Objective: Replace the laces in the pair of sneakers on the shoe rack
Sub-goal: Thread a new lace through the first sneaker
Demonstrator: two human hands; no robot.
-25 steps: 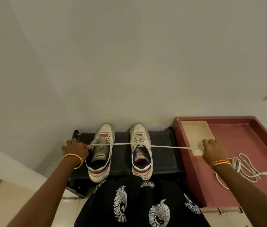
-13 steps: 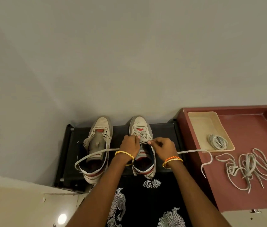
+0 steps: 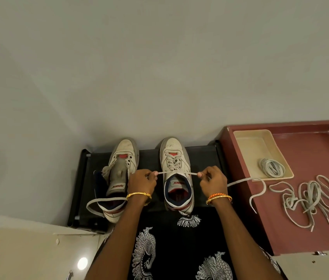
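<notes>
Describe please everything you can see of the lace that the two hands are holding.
The lace is flat, off-white, cloth-like. It is threaded through the right sneaker and stretched taut across its opening. The left hand and right hand each pinch it. One free end loops past the left sneaker on the black rack; the other trails onto the red tray.

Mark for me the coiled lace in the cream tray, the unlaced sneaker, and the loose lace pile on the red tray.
coiled lace (image 3: 272,167), head view, middle of the coil.
unlaced sneaker (image 3: 124,146), head view, toe cap.
loose lace pile (image 3: 309,196), head view, tangled middle.
</notes>
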